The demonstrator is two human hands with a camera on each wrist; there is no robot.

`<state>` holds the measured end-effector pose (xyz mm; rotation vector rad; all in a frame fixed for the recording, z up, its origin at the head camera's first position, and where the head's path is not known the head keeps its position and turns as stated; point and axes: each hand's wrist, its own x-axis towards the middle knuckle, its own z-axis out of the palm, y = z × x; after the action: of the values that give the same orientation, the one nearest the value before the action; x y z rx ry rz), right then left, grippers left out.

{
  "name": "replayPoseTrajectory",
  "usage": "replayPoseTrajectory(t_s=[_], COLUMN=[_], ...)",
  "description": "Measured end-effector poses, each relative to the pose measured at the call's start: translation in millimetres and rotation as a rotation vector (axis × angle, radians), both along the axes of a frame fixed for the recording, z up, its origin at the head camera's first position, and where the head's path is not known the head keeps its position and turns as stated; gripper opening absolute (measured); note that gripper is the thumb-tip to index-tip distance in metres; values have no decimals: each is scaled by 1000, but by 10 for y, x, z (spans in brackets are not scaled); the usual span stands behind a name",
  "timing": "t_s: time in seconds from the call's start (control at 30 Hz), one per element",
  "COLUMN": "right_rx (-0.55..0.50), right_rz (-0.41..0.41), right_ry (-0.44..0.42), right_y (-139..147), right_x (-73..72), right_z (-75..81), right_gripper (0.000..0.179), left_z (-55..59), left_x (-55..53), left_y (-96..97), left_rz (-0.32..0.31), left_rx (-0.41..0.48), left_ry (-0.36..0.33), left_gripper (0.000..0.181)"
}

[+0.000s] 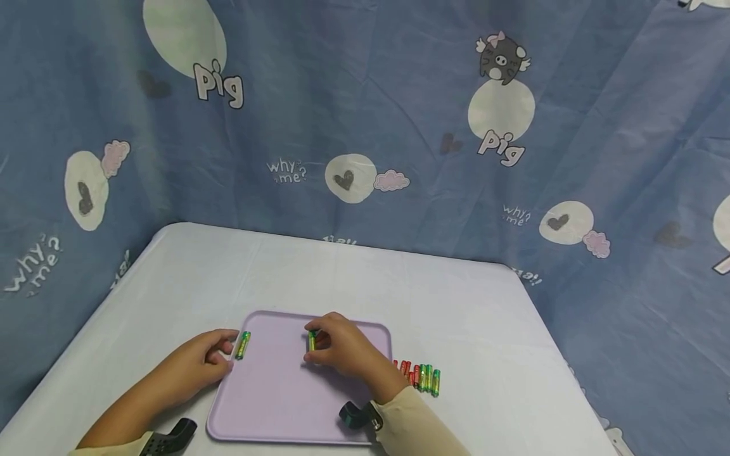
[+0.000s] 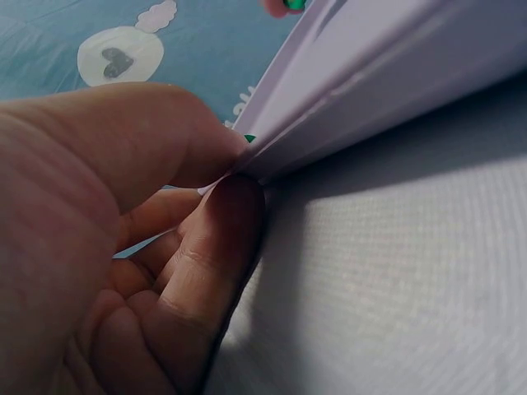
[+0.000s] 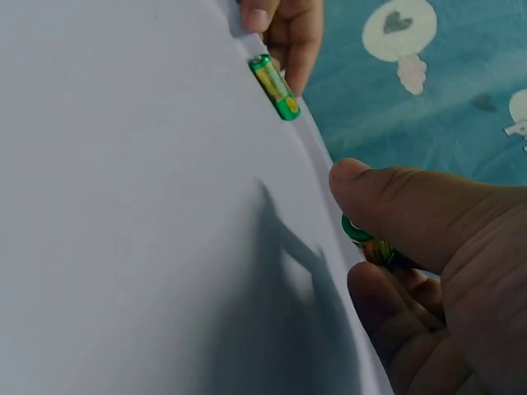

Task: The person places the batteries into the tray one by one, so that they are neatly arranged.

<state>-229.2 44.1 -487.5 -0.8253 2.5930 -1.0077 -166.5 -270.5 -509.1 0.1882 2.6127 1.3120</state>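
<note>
Right hand (image 1: pixel 345 348), its fingers clamped on a green battery (image 1: pixel 312 342) over the lilac tray (image 1: pixel 274 405); a second green battery (image 1: pixel 243 346) lies leftward, long axis along the tray's edge, nearer the left hand (image 1: pixel 199 361), whose grip is uncertain.

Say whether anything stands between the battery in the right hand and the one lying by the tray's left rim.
Nothing visible does: only bare tray shows between the held battery and the lying battery.
</note>
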Motion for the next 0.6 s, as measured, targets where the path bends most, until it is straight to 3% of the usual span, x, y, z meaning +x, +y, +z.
replayPoseTrajectory(t_s=[0.23,0.6], right_rx=[60,162], right_rz=[33,65], right_ry=[-17,85], right_y=[-123,-294], right_x=[-11,-15], right_z=[14,-11], right_gripper=[53,49], left_z=[-15,-37], left_x=[0,-8], left_y=[0,-10], left_rz=[-5,-8], left_rx=[12,7], left_ry=[-12,28], left_gripper=[65,63])
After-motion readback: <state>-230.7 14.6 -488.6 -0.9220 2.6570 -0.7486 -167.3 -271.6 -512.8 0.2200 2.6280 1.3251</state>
